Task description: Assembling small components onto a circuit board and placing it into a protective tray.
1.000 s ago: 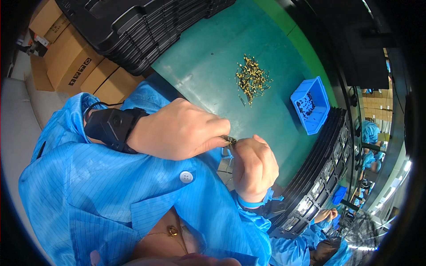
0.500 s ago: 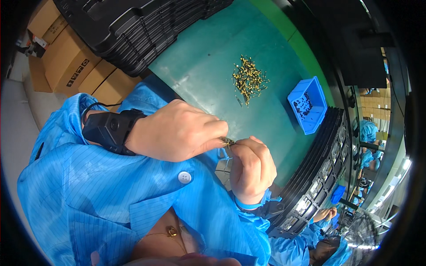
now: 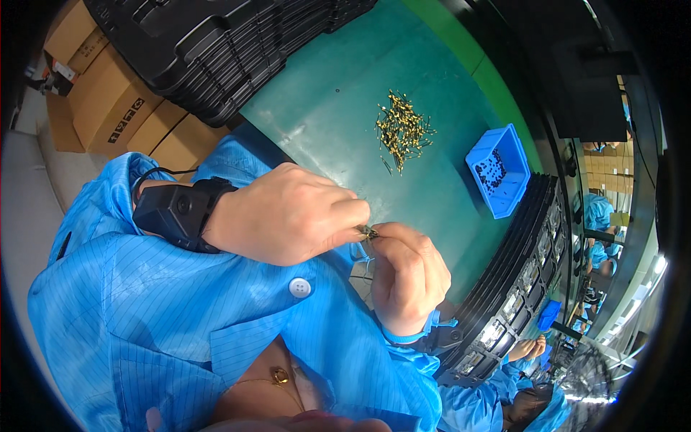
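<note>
My left hand (image 3: pixel 288 216), with a black device strapped on its wrist, is closed. Its thumb and forefinger pinch a few small black-and-gold pieces (image 3: pixel 368 231), whose tips poke out toward the right. Against those tips my right hand (image 3: pixel 409 277) is closed too, its thumb and forefinger meeting the pieces; what exactly lies between these fingertips is too small to make out. Beyond both hands, a loose pile of thin black-and-gold pieces (image 3: pixel 404 129) lies on the green tabletop (image 3: pixel 324 93). They look like short black pins with gold ends.
A blue bin (image 3: pixel 512 169) with small dark parts stands right of the pile. Stacked black trays (image 3: pixel 518 288) run along the right, and more black trays (image 3: pixel 209 65) rise at far left. Cardboard boxes (image 3: pixel 108 108) sit at left. Another person in blue (image 3: pixel 489 403) works at lower right.
The fingers of my right hand have shifted slightly at the tips of the pieces, and its knuckles have moved a little to the right. My left hand stays in place.
</note>
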A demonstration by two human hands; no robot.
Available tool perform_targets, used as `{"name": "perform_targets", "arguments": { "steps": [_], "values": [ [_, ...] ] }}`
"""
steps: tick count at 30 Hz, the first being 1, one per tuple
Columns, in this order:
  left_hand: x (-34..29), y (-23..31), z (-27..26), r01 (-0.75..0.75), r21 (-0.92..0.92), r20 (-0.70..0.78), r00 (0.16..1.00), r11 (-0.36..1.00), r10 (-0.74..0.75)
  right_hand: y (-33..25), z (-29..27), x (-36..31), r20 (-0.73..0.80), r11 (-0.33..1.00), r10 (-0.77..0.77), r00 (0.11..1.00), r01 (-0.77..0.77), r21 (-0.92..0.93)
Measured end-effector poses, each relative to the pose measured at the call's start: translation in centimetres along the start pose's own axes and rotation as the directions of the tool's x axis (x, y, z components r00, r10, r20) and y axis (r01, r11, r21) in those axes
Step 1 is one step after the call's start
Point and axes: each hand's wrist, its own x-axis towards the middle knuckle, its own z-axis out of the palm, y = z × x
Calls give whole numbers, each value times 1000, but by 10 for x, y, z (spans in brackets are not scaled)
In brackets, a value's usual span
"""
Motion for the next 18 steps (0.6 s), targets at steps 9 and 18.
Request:
{"name": "perform_targets", "arguments": {
  "steps": [9, 18],
  "values": [
    [1, -1, 1, 8, -19, 18, 1000, 1000, -7, 3, 1, -2, 3, 1000, -15, 1000, 15, 11],
    [0, 0, 1, 16, -23, 23, 1000, 1000, -15, 0, 0, -3, -4, 1000, 8, 1000, -8, 20]
  ]
}}
